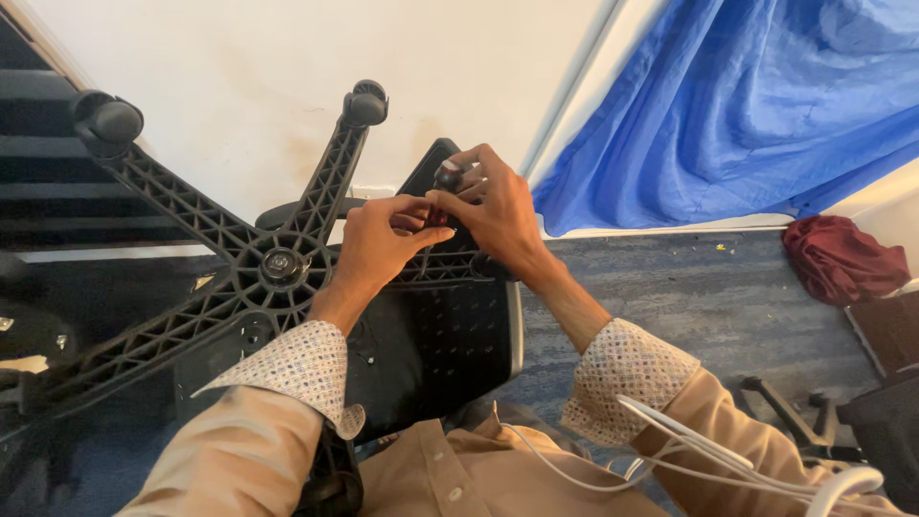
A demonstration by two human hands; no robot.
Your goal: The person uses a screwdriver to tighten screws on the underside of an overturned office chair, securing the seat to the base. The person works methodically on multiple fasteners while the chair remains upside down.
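A small dark wheel [450, 175] is sitting at the tip of one leg of the upturned black chair base [191, 215], right of the hub and just in front of the pale wall [249, 77]; the right hand [498, 215] is pinching this wheel with its fingertips, and the left hand [378, 244] is pressing closed fingers against the same leg just beside it. Under the base the black seat [440, 345] is lying on the grey carpet [670, 287]; far right, a blue cloth [747, 105] is hanging and a dark red cloth [842, 258] is lying; white cables [670, 460] are trailing near the right sleeve.
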